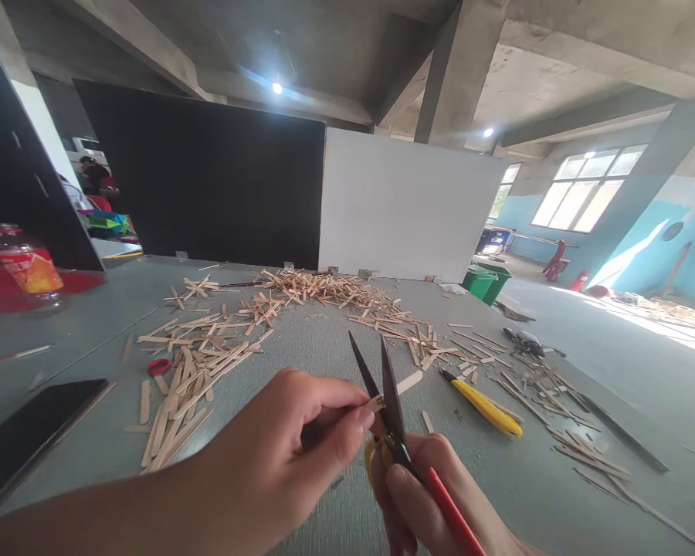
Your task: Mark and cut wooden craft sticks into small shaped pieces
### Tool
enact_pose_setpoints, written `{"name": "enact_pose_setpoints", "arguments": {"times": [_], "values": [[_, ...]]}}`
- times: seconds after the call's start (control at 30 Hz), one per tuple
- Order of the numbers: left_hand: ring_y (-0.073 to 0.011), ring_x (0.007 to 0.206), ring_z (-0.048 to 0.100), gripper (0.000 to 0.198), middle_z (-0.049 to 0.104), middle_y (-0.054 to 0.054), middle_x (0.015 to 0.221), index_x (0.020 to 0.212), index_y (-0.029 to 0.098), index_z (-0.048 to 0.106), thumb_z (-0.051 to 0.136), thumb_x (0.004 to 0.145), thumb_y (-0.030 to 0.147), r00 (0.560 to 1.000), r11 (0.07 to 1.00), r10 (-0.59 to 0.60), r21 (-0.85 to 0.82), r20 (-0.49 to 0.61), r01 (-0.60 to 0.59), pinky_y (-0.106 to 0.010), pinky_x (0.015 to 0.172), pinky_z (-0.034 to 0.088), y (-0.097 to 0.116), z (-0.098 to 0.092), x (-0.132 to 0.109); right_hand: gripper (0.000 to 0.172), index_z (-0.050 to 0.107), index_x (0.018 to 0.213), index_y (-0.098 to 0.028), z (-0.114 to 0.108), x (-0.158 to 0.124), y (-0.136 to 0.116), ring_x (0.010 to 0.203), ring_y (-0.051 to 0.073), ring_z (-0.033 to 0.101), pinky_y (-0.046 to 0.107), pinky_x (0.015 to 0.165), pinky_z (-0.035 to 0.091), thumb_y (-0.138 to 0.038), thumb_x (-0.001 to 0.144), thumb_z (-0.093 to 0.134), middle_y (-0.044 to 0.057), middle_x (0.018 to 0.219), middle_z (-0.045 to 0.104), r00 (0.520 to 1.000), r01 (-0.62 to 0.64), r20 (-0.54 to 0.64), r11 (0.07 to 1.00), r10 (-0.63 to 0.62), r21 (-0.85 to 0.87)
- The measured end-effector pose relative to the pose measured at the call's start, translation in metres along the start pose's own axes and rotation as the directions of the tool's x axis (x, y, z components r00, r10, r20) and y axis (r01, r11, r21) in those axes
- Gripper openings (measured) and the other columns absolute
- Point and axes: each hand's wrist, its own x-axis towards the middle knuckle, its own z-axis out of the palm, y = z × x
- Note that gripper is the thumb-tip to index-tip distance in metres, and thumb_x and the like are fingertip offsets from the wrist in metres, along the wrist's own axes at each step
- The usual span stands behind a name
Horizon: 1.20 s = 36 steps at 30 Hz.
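Note:
Pinched between thumb and forefinger of my left hand (306, 440) is a flat wooden craft stick (409, 382) with a rounded end. My right hand (434, 486) grips a pair of scissors (392, 394) with dark blades pointing away from me and a red handle. The blades are parted, and the stick passes between them near the pivot. A bit of yellow shows beside the scissors' pivot; I cannot make out what it is. To the right of my hands lies a yellow utility knife (483, 403).
Wooden sticks and offcuts (324, 289) lie in an arc across the grey table (301, 347). A phone (35, 432), a red ring (158, 367) and a drink bottle (28, 266) are at left. A black-and-white panel (405, 201) stands behind; thin strips (591, 452) lie at right.

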Motion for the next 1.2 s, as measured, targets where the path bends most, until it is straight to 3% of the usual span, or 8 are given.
{"name": "enact_pose_setpoints", "arguments": {"times": [0.17, 0.33, 0.47, 0.67, 0.83, 1.0, 1.13, 1.2], "values": [[-0.0138, 0.057, 0.052, 0.042, 0.059, 0.001, 0.063, 0.081, 0.022, 0.078, 0.052, 0.103, 0.046, 1.000, 1.000, -0.006, 0.010, 0.001, 0.006, -0.020, 0.046, 0.038, 0.001, 0.000, 0.000, 0.074, 0.052, 0.082, -0.023, 0.000, 0.001, -0.003, 0.051, 0.011, 0.025, 0.028, 0.045, 0.030, -0.094, 0.088, 0.036, -0.008, 0.062, 0.025, 1.000, 0.001, -0.002, 0.999, -0.001, -0.039], [-0.0136, 0.058, 0.053, 0.042, 0.057, 0.001, 0.063, 0.078, 0.022, 0.076, 0.053, 0.104, 0.044, 1.000, 1.000, 0.018, 0.025, -0.012, -0.018, -0.019, 0.047, 0.039, -0.001, -0.001, 0.000, 0.072, 0.038, 0.072, -0.026, -0.001, 0.002, -0.009, 0.050, 0.010, 0.023, 0.028, 0.044, 0.026, -0.096, 0.087, 0.033, -0.008, 0.061, 0.025, 1.000, 0.003, 0.013, 0.998, -0.002, -0.062], [-0.0135, 0.059, 0.052, 0.043, 0.058, 0.001, 0.065, 0.082, 0.021, 0.076, 0.049, 0.105, 0.045, 0.999, 0.999, -0.008, 0.041, 0.038, 0.007, -0.019, 0.047, 0.038, -0.001, -0.002, 0.000, 0.072, 0.031, 0.068, -0.027, -0.002, 0.003, -0.011, 0.051, 0.010, 0.022, 0.028, 0.045, 0.024, -0.097, 0.086, 0.034, -0.008, 0.061, 0.026, 1.000, -0.011, 0.021, 0.998, 0.013, -0.058], [-0.0138, 0.061, 0.051, 0.045, 0.057, 0.000, 0.066, 0.088, 0.020, 0.077, 0.047, 0.105, 0.048, 0.999, 0.996, -0.043, 0.082, 0.028, 0.041, -0.020, 0.046, 0.034, 0.001, -0.002, 0.000, 0.074, 0.037, 0.070, -0.026, -0.001, 0.002, -0.010, 0.052, 0.010, 0.021, 0.027, 0.045, 0.023, -0.099, 0.083, 0.034, -0.008, 0.061, 0.024, 0.999, -0.033, 0.014, 0.998, 0.034, -0.058], [-0.0123, 0.054, 0.044, 0.044, 0.056, 0.001, 0.064, 0.084, 0.020, 0.075, 0.048, 0.105, 0.048, 0.999, 0.996, -0.033, 0.079, 0.023, 0.031, -0.021, 0.043, 0.029, -0.003, 0.000, 0.000, 0.077, 0.043, 0.073, -0.025, 0.000, 0.000, -0.015, 0.050, 0.010, 0.028, 0.028, 0.045, 0.028, -0.101, 0.080, 0.035, -0.008, 0.062, 0.026, 0.997, -0.074, 0.008, 0.996, 0.074, -0.048], [-0.0138, 0.061, 0.053, 0.042, 0.065, 0.000, 0.071, 0.080, 0.022, 0.073, 0.050, 0.106, 0.047, 1.000, 0.997, -0.012, 0.074, 0.004, 0.012, -0.021, 0.047, 0.035, -0.001, -0.007, -0.001, 0.077, 0.050, 0.082, -0.023, -0.005, -0.002, -0.016, 0.051, 0.011, 0.042, 0.028, 0.050, 0.037, -0.098, 0.083, 0.039, -0.006, 0.063, 0.037, 0.990, -0.127, 0.054, 0.992, 0.128, -0.022], [-0.0146, 0.072, 0.060, 0.043, 0.071, 0.001, 0.082, 0.091, 0.024, 0.072, 0.042, 0.111, 0.047, 0.998, 1.000, 0.005, 0.025, 0.062, -0.006, -0.022, 0.064, 0.046, 0.001, -0.011, -0.002, 0.068, 0.052, 0.084, -0.023, -0.009, 0.000, -0.015, 0.062, 0.016, 0.055, 0.030, 0.059, 0.046, -0.090, 0.088, 0.049, -0.001, 0.068, 0.050, 0.990, -0.015, 0.139, 0.990, -0.005, 0.140], [-0.0139, 0.074, 0.060, 0.042, 0.069, 0.003, 0.082, 0.094, 0.025, 0.070, 0.040, 0.112, 0.047, 0.999, 1.000, 0.026, 0.005, 0.039, -0.026, -0.022, 0.069, 0.046, -0.002, -0.008, -0.003, 0.065, 0.053, 0.085, -0.022, -0.010, 0.000, -0.014, 0.068, 0.018, 0.058, 0.031, 0.064, 0.050, -0.088, 0.088, 0.054, 0.000, 0.073, 0.052, 0.985, 0.002, 0.167, 0.978, -0.037, 0.208]]}}
